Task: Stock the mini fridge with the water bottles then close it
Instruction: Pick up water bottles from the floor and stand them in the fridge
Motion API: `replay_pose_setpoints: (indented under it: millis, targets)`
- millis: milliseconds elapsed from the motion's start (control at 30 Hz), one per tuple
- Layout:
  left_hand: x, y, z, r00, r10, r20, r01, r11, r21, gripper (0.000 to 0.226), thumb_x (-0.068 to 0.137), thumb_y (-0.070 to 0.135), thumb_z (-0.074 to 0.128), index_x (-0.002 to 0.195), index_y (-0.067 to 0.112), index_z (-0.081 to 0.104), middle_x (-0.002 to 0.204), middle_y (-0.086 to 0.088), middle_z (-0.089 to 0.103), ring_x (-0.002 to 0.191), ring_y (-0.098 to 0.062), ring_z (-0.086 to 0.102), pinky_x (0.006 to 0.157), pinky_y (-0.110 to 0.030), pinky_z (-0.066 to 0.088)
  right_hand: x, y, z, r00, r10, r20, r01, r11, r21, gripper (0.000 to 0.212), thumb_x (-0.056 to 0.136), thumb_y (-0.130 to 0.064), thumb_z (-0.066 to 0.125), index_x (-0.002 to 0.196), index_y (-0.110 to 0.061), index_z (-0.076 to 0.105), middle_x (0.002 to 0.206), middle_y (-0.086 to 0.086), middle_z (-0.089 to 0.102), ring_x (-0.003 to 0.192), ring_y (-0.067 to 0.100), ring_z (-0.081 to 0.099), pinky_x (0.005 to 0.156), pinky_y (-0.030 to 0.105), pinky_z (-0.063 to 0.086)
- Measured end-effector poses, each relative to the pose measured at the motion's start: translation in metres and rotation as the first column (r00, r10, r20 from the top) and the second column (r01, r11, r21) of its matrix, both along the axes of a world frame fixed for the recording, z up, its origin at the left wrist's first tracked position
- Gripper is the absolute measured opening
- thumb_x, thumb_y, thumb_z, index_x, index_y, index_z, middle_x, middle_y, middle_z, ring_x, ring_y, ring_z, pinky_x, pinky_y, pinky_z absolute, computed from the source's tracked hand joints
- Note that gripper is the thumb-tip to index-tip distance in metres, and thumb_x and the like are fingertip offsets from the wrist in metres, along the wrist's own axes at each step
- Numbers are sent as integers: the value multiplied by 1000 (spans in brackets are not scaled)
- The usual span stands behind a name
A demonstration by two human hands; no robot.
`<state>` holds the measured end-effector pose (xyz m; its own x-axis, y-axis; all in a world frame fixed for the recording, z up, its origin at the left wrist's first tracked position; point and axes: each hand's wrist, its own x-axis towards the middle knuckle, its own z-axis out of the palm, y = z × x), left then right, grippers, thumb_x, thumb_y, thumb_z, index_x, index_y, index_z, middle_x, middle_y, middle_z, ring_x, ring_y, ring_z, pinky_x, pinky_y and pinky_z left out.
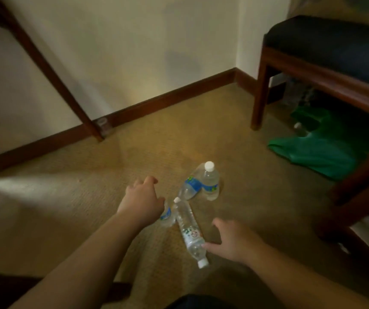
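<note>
Four clear plastic water bottles sit close together on the tan carpet (67, 197). One blue-labelled bottle (211, 181) stands upright with a white cap, and a second blue-labelled bottle (189, 185) lies tilted against its left side. A third blue-labelled bottle (167, 216) is largely hidden beneath the left hand, so only its label and lower body show. The fourth, a longer bottle with a pale printed label (189, 230), lies flat, its white cap pointing toward the camera. A further white-capped bottle (299, 128) seems to rest on green fabric (321, 152) under the dark-cushioned wooden bench (326, 70) at right, but it is dim and blurred. More clutter behind it under the bench is too dark to make out. The mini fridge does not show in this view. A slanted wooden leg (52, 72) crosses the upper left, cut off by the frame, with a small clear object at its foot that cannot be identified. The left hand (142, 201) reaches forward palm down, fingers loosely spread, over the hidden bottle; whether it touches it cannot be told. The right hand (234, 239) is also palm down with fingers relaxed and open, its thumb touching the side of the long lying bottle near the cap end without gripping it. Both forearms are bare and stretch in from the bottom edge.
</note>
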<state>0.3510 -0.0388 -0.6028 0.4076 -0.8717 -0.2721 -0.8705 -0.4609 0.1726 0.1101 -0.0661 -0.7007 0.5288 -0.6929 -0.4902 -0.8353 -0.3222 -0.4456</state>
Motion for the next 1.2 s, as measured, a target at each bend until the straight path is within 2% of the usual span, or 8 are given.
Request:
replay_pose_setpoints:
  millis: [133,267,400,600,767,900,1033,1200]
  targets:
    - [6,4,-35,1000,1,20,-4,987,163,73,88,55,63,150,30,34,144,-15,44,133,-40,43,106,-48,42,39,24,-38,994,-108,-17,109,983,147,74,81,-61,74,139,-27,45,134,0,61,116,18,61,86,33,50]
    - [7,-2,-49,999,-32,27,29,994,105,43,99,33,60,139,25,50,132,-12,48,114,-32,59,90,-39,54,54,47,-76,954,-299,-27,300,943,146,71,84,-44,78,141,-23,42,126,1,64,110,18,65,84,30,56]
    - [12,-13,-49,985,-87,148,78,995,62,28,98,22,61,124,14,56,121,-12,60,108,-29,63,82,-36,51,48,44,-75,936,-353,8,351,932,86,54,87,-34,77,133,-21,52,120,-1,65,108,16,65,87,31,56]
    - [-23,-31,-13,945,-258,199,241,965,103,28,96,31,64,117,12,61,113,-9,65,102,-27,66,82,-37,54,-8,10,4,956,-218,198,256,947,-195,26,96,-37,62,120,-26,60,114,-7,54,93,8,56,83,29,56]
    - [-95,-59,69,899,-403,171,400,915,56,20,97,38,61,110,22,62,91,1,65,82,-16,62,66,-30,51,-78,6,96,962,-188,199,228,953,-200,20,92,-43,63,107,-29,62,108,-10,50,92,10,55,84,36,53]
    - [-154,-59,126,828,-533,175,554,825,-112,23,95,47,57,111,32,62,83,8,65,75,-11,60,61,-29,48,-164,24,162,918,-340,205,384,892,-239,19,85,-46,68,99,-33,66,99,-14,52,88,5,57,82,34,55]
    - [-220,-51,161,731,-662,165,671,654,-349,17,88,50,62,97,35,60,72,14,58,63,-3,52,52,-23,35,-245,54,214,824,-496,273,559,788,-257,20,82,-43,74,100,-36,69,99,-15,53,90,2,58,82,30,53]
    - [-301,-47,180,550,-817,174,769,415,-486,27,87,44,61,105,26,69,84,10,56,71,-10,52,61,-30,39,-325,76,245,640,-644,419,768,527,-363,16,79,-31,79,94,-33,73,92,-14,57,83,1,58,72,22,44]
